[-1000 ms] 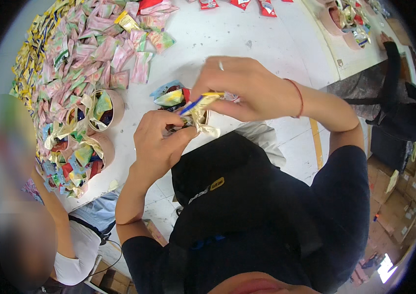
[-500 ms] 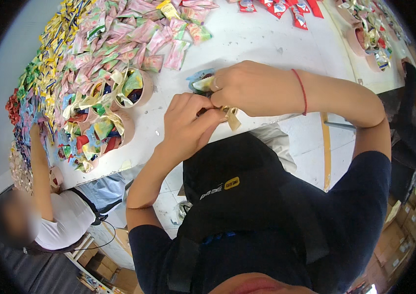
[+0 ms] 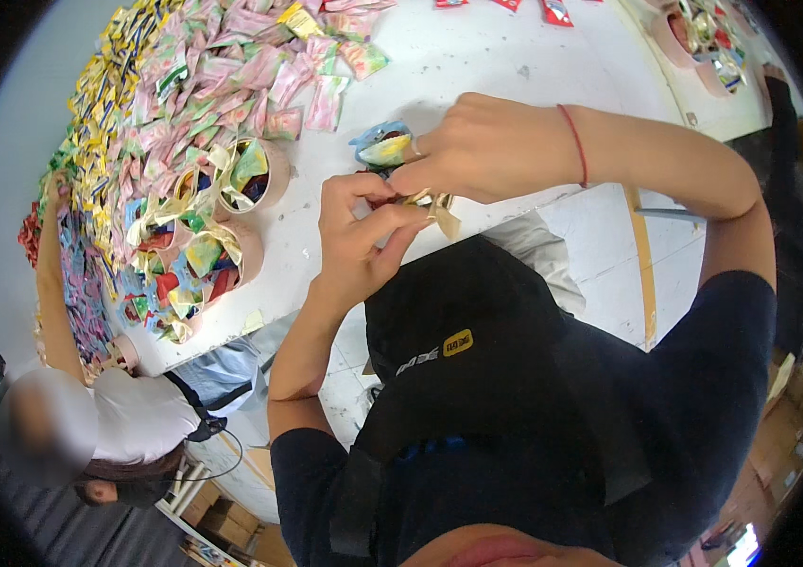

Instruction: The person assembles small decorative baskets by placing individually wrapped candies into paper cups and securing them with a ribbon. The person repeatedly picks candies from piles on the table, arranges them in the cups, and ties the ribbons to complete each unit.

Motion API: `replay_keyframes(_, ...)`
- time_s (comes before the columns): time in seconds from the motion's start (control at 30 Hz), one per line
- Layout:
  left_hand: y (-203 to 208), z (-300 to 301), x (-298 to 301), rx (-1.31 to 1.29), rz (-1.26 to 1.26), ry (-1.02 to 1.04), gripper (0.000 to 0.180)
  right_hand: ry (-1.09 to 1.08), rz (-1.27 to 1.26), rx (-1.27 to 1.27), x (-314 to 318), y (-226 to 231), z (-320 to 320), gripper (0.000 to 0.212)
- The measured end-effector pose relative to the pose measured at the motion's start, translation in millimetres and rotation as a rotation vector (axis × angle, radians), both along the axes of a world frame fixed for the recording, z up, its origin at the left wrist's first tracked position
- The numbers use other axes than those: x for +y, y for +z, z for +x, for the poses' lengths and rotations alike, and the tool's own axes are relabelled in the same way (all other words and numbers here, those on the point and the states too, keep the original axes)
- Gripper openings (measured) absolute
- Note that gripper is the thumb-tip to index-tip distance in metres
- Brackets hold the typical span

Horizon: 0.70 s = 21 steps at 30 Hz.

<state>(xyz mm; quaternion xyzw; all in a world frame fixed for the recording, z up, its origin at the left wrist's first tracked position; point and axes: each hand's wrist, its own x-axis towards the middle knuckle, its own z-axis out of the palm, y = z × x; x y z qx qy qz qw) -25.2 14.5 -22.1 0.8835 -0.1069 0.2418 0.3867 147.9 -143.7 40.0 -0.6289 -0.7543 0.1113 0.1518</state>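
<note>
Both my hands meet over the white table's near edge. My left hand (image 3: 363, 231) is closed, thumb and forefinger pinching at a cream-gold strip (image 3: 447, 221) whose loose end sticks out past the thumb. Against it, my right hand (image 3: 477, 151), with a red cord on the wrist and a ring, has its fingers curled down at the same spot; its fingertips are hidden. Just beyond the fingers shows a light-blue and yellow-green packet (image 3: 382, 145). Small dark-red and shiny bits show between the hands. What lies beneath them is mostly covered.
Left of my hands stand several pink cups (image 3: 276, 180) filled with colourful packets and cream strips. Behind lie heaps of pink packets (image 3: 259, 71) and yellow packets (image 3: 103, 113). Red packets (image 3: 555, 11) lie at the far edge. A co-worker's arm (image 3: 61, 302) reaches in at left. More filled cups (image 3: 680, 38) stand far right.
My hands stay together at the strip, fingers shifted slightly, and more of the blue packet shows beyond them. The co-worker's arm reaches farther along the heaps. The whole view has shifted a little.
</note>
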Motion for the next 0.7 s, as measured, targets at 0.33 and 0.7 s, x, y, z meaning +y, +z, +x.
replay_keyframes(0.33, 4.0, 4.9, -4.7, -0.051, 0.225, 0.034, 0.023, -0.011, -0.177, 0.486, 3.6, -7.9, 16.7, 0.018)
replay_keyframes(0.7, 9.2, -1.1, -17.2, 0.06, 0.297, 0.128, 0.019, -0.201, -0.062, 1.24, -5.1, -33.7, 9.3, 0.009)
